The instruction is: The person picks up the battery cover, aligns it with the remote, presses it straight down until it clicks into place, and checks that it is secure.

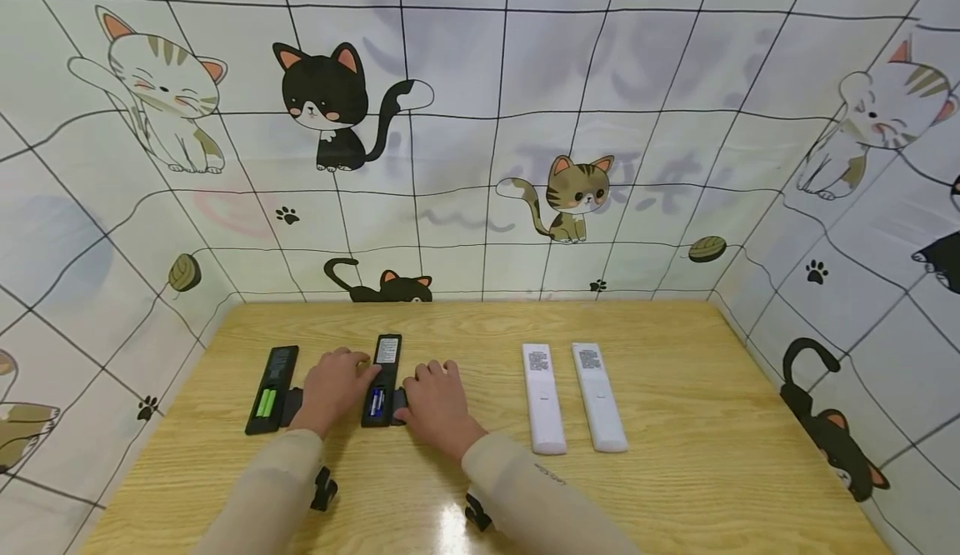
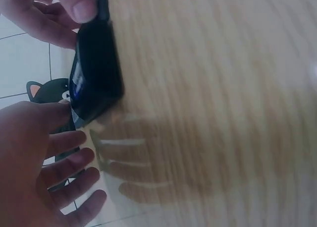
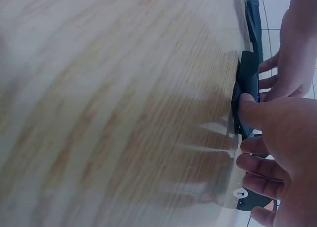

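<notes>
A black remote control (image 1: 386, 372) lies back-up between the two hands, its battery compartment uncovered with blue batteries (image 1: 377, 402) inside. My left hand (image 1: 335, 388) is at its left side, the thumb touching its edge and the other fingers loosely extended. To the right of the compartment is a small black battery cover (image 1: 399, 406). The thumb of my right hand (image 1: 437, 405) touches this cover, while the remaining fingers spread forward over the table. In the right wrist view, that thumb rests against the dark cover (image 3: 236, 98).
Left of the hands lies another opened black remote control (image 1: 280, 367) holding green batteries (image 1: 266, 402), with its cover (image 1: 292, 407) alongside. Two white remote controls (image 1: 543, 401) (image 1: 600, 401) lie back-up on the right. A cat-patterned cloth (image 1: 465, 138) encloses the wooden table (image 1: 705, 422).
</notes>
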`<state>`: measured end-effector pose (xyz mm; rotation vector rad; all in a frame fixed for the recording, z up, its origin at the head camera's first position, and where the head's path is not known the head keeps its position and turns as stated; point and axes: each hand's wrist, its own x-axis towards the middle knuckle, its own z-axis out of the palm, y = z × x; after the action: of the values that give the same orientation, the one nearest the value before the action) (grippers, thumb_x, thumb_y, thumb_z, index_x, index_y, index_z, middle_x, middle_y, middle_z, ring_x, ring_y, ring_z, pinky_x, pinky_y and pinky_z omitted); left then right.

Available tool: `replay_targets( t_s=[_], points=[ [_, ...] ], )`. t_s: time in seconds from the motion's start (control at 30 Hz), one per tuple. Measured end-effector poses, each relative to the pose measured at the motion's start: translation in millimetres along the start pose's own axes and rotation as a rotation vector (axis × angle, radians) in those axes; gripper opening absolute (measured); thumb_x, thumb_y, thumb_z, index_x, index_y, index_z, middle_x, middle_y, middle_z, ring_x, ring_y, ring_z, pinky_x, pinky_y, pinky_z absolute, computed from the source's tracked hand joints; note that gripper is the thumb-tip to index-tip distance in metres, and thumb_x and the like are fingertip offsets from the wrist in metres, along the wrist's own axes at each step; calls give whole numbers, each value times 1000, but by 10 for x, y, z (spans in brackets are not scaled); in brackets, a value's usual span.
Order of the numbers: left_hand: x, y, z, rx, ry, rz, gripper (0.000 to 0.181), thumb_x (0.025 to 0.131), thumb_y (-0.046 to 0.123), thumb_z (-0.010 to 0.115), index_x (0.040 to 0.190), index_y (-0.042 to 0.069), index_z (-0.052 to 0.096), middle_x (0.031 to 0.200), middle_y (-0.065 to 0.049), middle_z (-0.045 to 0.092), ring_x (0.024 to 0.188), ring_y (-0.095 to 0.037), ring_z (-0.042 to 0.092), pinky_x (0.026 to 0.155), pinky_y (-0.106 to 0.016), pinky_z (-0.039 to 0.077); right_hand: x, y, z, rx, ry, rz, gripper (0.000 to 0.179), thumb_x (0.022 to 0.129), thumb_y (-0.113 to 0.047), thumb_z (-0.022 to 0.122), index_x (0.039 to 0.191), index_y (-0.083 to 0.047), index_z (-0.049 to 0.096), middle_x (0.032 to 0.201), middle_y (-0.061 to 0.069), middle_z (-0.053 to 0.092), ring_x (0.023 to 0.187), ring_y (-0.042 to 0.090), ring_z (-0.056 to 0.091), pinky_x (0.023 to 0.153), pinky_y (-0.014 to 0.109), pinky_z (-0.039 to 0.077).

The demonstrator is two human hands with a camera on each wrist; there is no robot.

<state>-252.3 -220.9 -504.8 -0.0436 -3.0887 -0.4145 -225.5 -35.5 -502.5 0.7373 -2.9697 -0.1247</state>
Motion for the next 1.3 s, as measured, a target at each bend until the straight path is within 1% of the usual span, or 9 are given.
replay_targets(
  t_s=[0.23,0.37,0.5,0.6,0.67,0.8,0.97,1.17,1.3],
  points=[
    [27,73,-30,-40,-67,-42,46,95,42,59,125,7,66,120,-20,64,106,-37,63,84,-52,54,54,-22,-7,-16,-68,3,52,88,-66,53,123,-30,65,116,-4,61,112,18,52,98,43,41],
    [58,119,-32,-87,-91,-101,47,94,43,61,123,7,67,121,-18,67,92,-29,66,72,-46,56,68,-31,-5,-6,-93,-6,50,89,-65,54,123,-31,65,116,-4,61,110,18,52,97,42,41],
    [76,194,-39,-131,-108,-182,46,91,44,64,118,6,69,105,-13,72,72,-21,62,57,-36,51,68,-26,-14,4,-87,-15,47,89,-63,56,122,-31,65,113,-4,62,108,18,53,96,42,42],
    [76,254,-65,-162,-113,-226,44,90,42,66,114,5,69,92,-11,72,66,-20,60,51,-33,46,75,-25,-21,4,-91,-20,45,88,-62,58,121,-31,65,114,-6,62,108,18,54,98,41,41],
    [75,279,-79,-187,-114,-252,42,89,39,67,112,4,70,88,-10,71,65,-20,61,51,-32,45,81,-31,-27,8,-105,-18,46,89,-61,58,121,-30,65,115,-6,63,110,17,54,100,41,41],
    [78,299,-96,-237,-120,-293,39,88,35,69,111,3,69,92,-12,71,71,-22,63,54,-33,47,98,-48,-36,18,-136,-2,47,88,-61,59,119,-26,64,115,-5,65,110,17,57,102,41,41],
    [78,306,-109,-281,-118,-326,43,86,33,70,116,2,67,102,-16,70,80,-26,65,60,-37,50,122,-74,-46,46,-150,8,46,86,-60,63,113,-23,64,104,-5,68,97,16,61,97,40,42],
    [88,325,-112,-354,-133,-324,45,87,31,68,120,-1,64,111,-19,68,87,-28,65,73,-40,52,145,-81,-41,88,-162,16,42,83,-56,68,111,-24,66,99,-6,70,91,15,62,90,39,42],
    [97,329,-102,-390,-134,-330,45,88,30,66,121,-1,63,114,-20,67,91,-29,64,77,-42,51,147,-63,-43,89,-136,7,37,82,-55,70,107,-26,68,95,-6,70,89,15,62,89,39,41]
  ],
)
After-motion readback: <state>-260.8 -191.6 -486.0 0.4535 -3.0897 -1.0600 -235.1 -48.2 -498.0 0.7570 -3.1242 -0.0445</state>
